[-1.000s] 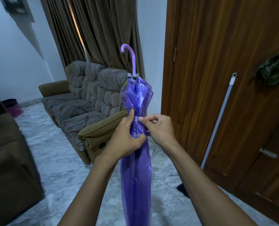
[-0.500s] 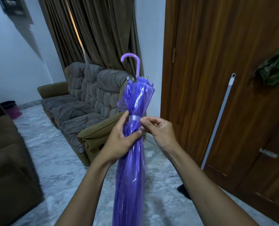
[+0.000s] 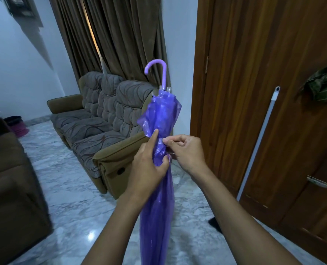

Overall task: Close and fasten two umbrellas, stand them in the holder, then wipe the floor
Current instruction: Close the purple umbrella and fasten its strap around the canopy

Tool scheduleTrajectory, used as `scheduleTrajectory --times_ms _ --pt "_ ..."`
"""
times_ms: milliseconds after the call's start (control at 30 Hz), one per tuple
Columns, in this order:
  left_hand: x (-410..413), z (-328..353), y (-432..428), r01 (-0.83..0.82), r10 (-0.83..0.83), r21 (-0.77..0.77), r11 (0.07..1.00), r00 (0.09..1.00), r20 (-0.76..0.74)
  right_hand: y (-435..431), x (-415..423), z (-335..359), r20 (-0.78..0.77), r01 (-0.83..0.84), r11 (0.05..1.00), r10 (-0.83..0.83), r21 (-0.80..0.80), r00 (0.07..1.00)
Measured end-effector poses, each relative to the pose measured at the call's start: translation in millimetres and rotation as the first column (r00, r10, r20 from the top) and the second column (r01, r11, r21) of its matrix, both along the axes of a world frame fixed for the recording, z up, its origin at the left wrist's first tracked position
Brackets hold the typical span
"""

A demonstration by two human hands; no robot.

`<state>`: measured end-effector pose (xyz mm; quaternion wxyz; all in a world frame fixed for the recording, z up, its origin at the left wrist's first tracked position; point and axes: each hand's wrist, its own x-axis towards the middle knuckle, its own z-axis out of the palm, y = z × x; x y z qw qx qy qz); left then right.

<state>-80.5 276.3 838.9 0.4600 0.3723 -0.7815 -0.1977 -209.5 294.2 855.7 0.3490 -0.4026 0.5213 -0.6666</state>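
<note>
My left hand (image 3: 147,165) is wrapped around the folded purple umbrella (image 3: 158,188) at its narrow waist, with the thumb pressing the front and the index finger pointing up along the plastic. My right hand (image 3: 187,152) is just beside it, and its thumb and index finger are pinched together on a small piece at the same waist; I cannot tell if this piece is the strap, because it is too small to see well. The umbrella stands almost upright between my two arms, with the curved handle (image 3: 157,70) at the top and the lower end going out of the view at the bottom. Behind it is a grey sofa (image 3: 101,119) on the marble floor (image 3: 67,207). At the right, a white pole (image 3: 260,138) leans against the wooden door (image 3: 254,73).
</note>
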Motion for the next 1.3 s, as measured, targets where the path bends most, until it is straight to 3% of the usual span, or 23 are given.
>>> scheduleTrajectory --times_ms 67,267,433,533,767,867,1000,1133,1200,1300 --pt "0.3 1.7 -0.3 0.016 -0.016 -0.007 1.0 1.0 -0.019 -1.5 -0.3 2.5 -0.073 -0.02 1.0 0.019 -0.011 0.997" --pt "13.0 5.6 -4.6 0.149 -0.132 0.083 0.985 0.976 -0.176 10.1 -10.2 6.6 -0.004 -0.189 0.979 0.189 -0.071 0.982" --pt "17.3 14.2 1.1 0.302 -0.238 0.221 0.927 0.932 -0.274 11.8 -16.2 9.7 -0.233 -0.081 0.992 0.058 -0.093 0.971" --pt "17.9 15.7 2.3 0.376 -0.274 0.273 0.886 0.897 -0.347 12.4 -19.0 8.2 -0.323 -0.115 0.993 0.096 -0.04 0.942" --pt "18.1 3.3 -1.6 0.467 -0.292 0.369 0.803 0.849 -0.44 20.1 -29.1 2.0 -0.164 -0.286 0.957 0.288 0.038 0.943" --pt "13.4 -0.7 0.8 0.441 -0.273 0.404 0.802 0.87 -0.41 22.7 -30.4 0.7 -0.101 -0.277 0.961 0.278 0.031 0.955" --pt "14.6 7.5 -6.8 0.215 -0.183 0.322 0.922 0.975 -0.128 20.7 -30.2 -0.8 -0.128 -0.172 0.984 0.176 0.042 0.976" --pt "14.6 17.5 -2.9 0.285 -0.292 0.383 0.879 0.955 -0.04 17.1 -23.7 -2.8 -0.22 -0.092 0.995 0.101 0.048 0.97" --pt "11.4 17.1 2.6 0.269 -0.3 0.344 0.9 0.953 0.038 15.0 -19.2 -3.0 -0.304 -0.05 0.998 0.06 0.04 0.951" --pt "12.8 17.4 4.8 0.281 -0.274 0.332 0.901 0.959 -0.07 15.1 -16.8 -0.6 -0.265 -0.094 0.995 0.096 0.02 0.96"
